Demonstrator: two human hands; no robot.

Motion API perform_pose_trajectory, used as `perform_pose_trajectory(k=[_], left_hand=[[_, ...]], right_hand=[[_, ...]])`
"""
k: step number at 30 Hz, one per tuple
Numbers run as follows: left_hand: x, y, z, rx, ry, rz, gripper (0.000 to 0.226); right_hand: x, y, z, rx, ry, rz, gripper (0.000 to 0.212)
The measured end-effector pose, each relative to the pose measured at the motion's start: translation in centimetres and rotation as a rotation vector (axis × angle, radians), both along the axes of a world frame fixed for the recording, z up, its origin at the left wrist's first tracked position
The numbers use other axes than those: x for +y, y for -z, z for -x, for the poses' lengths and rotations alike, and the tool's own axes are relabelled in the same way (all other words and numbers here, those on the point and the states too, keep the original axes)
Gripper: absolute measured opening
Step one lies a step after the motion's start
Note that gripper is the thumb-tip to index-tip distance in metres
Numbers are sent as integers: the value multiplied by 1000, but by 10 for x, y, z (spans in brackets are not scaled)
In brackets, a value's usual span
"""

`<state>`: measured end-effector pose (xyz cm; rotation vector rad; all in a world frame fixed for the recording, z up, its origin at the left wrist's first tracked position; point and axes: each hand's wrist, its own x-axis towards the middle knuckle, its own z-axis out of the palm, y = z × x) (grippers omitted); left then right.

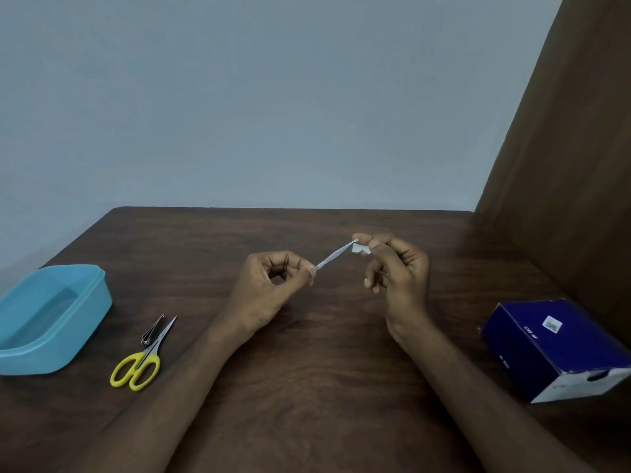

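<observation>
Both hands are raised above the middle of the dark wooden table (307,353). My left hand (269,288) pinches the near end of a thin silver strip (333,257) between thumb and forefinger. The strip runs up and to the right, where the fingertips of my right hand (397,274) pinch its far end. A small white piece (358,249) shows just below those fingertips; I cannot tell what it is.
A light blue plastic tub (51,315) sits at the left edge. Yellow-handled scissors (143,360) lie to its right with a small metal clip (152,332) beside the blades. A dark blue box (560,349) lies at the right, near a brown wall panel (563,182).
</observation>
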<state>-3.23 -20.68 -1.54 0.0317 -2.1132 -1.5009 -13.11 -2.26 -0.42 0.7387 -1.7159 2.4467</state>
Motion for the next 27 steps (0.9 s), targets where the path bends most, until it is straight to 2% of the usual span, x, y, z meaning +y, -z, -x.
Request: perform_pose_trajectory(k=[6,14,18,22,25,27], left_hand=[[2,-1,-1,-5,-21,25,17],[1,0,0,-8,-13,40,18],[1,1,0,-9,-10,32,19],[1,1,1,-3,-14,16,18],[0,2,2,-4,-22,4,19],[0,2,2,0,-24,-1,20]], right_hand=[[-1,4,6,-19,99,-87,9],[-1,0,6,-60,49,-96,8],[-2,3,8,-88,14,-112,19],[-3,5,13,-204,22,-76,15],[-2,8,17,-224,25,-139,11],[-4,12,18,-219,-7,-168,18]])
